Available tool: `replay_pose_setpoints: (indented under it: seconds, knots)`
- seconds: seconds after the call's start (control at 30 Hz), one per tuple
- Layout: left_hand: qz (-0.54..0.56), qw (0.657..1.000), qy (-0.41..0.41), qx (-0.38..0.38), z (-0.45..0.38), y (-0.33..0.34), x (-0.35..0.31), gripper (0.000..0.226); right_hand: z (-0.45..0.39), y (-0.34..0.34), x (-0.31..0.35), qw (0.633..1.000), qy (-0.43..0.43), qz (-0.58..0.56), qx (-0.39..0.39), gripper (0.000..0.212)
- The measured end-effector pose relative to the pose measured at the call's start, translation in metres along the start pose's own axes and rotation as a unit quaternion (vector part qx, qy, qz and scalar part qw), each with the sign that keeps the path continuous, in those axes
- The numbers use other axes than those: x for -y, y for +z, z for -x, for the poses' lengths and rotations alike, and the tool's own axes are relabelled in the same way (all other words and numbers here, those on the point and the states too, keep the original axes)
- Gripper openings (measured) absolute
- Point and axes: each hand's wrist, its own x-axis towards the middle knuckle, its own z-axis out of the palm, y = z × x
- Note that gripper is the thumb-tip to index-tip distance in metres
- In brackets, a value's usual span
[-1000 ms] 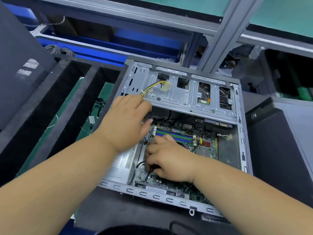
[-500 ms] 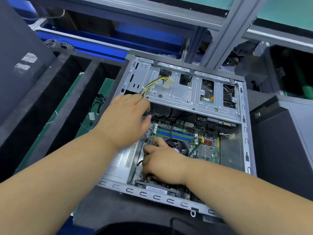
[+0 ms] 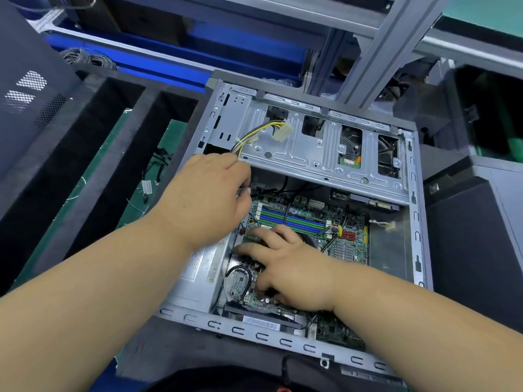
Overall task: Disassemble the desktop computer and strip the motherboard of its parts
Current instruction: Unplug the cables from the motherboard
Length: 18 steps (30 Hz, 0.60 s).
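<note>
Dark grey bench, open computer case, green mat

The open silver-grey sheet-metal computer case holds a green printed motherboard with alternating blue and green memory slots. At its 3 o'clock edge sits a small red ribbed connector block. At 11 o'clock, a yellow-and-black wire bundle ends in a cream plastic plug. Left of the case, black foam dividers stripe what seems a green counter mat.
</note>
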Motion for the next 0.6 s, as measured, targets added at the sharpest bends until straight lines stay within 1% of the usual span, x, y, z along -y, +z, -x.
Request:
replay_pose_setpoints:
  seconds: [0.13, 0.27, 0.33, 0.43, 0.6]
  knots:
    - [0.002, 1.0, -0.001, 0.012, -0.001, -0.001, 0.0, 0.009, -0.01, 0.008, 0.007, 0.999, 0.001, 0.051, 0.005, 0.025]
    - [0.005, 1.0, -0.003, 0.022, -0.003, -0.002, 0.0, 0.01, -0.015, 0.01, 0.008, 0.999, 0.003, 0.031, 0.007, 0.034]
    - [0.006, 1.0, -0.007, 0.025, -0.003, -0.002, 0.0, 0.01, -0.016, 0.01, 0.008, 1.0, 0.002, 0.027, 0.011, 0.034]
    - [0.008, 1.0, -0.012, 0.028, -0.004, -0.001, 0.0, 0.01, -0.019, 0.013, 0.009, 0.999, 0.012, 0.051, 0.016, 0.032]
    - [0.012, 0.999, -0.014, 0.039, -0.005, -0.002, 0.0, 0.014, -0.022, 0.02, 0.01, 0.999, 0.028, 0.034, -0.025, 0.028]
